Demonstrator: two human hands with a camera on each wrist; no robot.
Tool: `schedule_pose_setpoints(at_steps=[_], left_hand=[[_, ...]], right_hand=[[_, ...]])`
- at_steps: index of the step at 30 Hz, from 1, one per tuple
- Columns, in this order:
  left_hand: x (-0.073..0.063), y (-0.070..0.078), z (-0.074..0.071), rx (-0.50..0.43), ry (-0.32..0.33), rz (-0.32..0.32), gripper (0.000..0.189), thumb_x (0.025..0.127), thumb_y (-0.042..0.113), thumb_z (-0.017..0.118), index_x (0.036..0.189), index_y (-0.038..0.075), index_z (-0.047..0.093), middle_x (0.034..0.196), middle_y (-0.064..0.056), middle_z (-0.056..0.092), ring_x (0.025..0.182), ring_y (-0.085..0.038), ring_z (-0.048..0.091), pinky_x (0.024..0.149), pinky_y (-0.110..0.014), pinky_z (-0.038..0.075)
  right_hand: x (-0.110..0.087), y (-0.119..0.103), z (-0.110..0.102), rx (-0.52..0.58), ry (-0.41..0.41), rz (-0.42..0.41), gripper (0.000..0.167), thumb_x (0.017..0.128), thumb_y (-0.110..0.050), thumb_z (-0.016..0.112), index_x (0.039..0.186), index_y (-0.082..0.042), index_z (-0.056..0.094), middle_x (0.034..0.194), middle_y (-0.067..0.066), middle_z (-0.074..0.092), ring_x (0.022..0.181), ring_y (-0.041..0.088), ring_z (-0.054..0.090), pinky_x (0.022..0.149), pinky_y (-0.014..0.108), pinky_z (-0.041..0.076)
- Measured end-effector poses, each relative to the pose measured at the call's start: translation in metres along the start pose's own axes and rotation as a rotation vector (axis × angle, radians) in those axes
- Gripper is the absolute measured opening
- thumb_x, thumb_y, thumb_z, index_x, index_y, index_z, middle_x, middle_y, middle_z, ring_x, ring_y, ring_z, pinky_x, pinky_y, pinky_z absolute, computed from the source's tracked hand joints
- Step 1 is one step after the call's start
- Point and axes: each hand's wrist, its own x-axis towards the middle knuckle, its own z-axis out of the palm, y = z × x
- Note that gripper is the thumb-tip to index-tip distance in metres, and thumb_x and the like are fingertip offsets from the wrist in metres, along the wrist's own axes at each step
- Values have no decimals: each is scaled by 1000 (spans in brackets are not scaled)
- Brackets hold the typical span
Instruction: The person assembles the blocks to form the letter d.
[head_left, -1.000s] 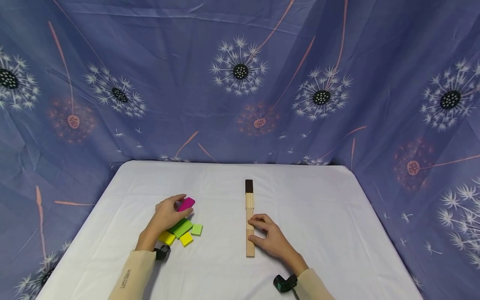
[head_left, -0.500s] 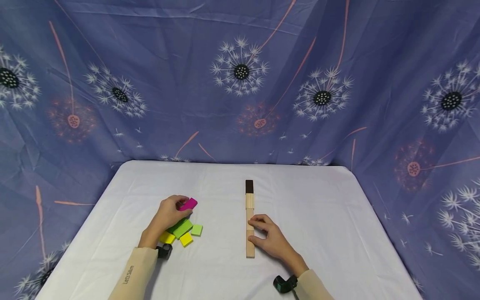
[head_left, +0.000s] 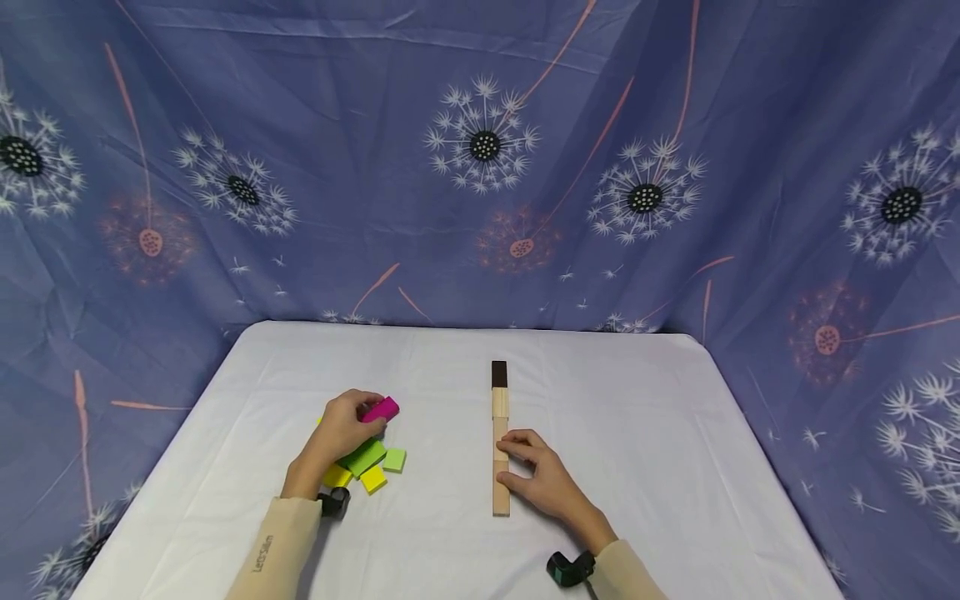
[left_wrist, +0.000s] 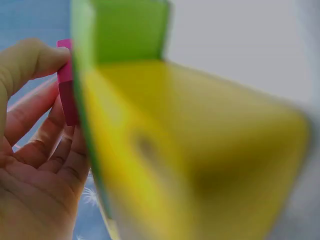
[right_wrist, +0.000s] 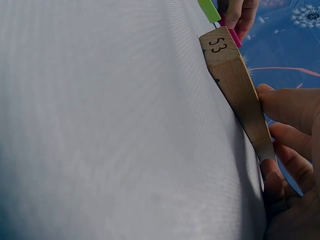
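2 hands well apart, 1 magenta block held, 4-section row under a light touch

Nearest are 2 beige sleeves (head_left: pixel 277 542), the left with dark lettering, and 2 black wrist cameras (head_left: pixel 570 568), 1 at each wrist. Both forearms reach over 1 table (head_left: pixel 438 542) spread with white cloth.

Just beyond, 2 yellow blocks (head_left: pixel 373 479) lie on the cloth near the left wrist; a yellow sliver also shows past the back of that hand, and whether it is a 3rd block cannot be told. Against them are 3 green blocks: 1 small pale block (head_left: pixel 394 460), 1 longer bright block (head_left: pixel 365 457) and 1 darker block (head_left: pixel 349 455) partly hidden by the hand.

The right hand (head_left: pixel 551 483) is loosely bent, its thumb and fingertips touching the right side of 1 straight wooden row (head_left: pixel 501 492), which runs away from the person. The row shows 4 sections: 2 plain, 1 paler (head_left: pixel 500 402) and, at the far end, 1 dark brown (head_left: pixel 499 374). The right wrist view shows the number 53 on its near end.

The left hand (head_left: pixel 339 429) pinches 1 magenta block (head_left: pixel 381 409) between thumb and fingers, above the far side of the green blocks and left of the row.

Farthest hangs 1 blue curtain (head_left: pixel 360 167), printed with 5 white dandelion heads in its upper part and 3 pink heads lower.
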Motion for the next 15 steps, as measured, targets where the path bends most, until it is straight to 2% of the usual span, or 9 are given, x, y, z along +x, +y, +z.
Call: schedule_pose_setpoints(at_steps=[15], left_hand=[[-2, 20, -1, -3, 44, 96, 39, 89, 13, 76, 126, 2, 70, 122, -17, 67, 95, -27, 63, 80, -37, 58]], right_hand=[[0, -2, 1, -3, -1, -1, 48, 90, -25, 81, 133, -9, 69, 139, -2, 57, 133, 24, 55, 112, 37, 46]])
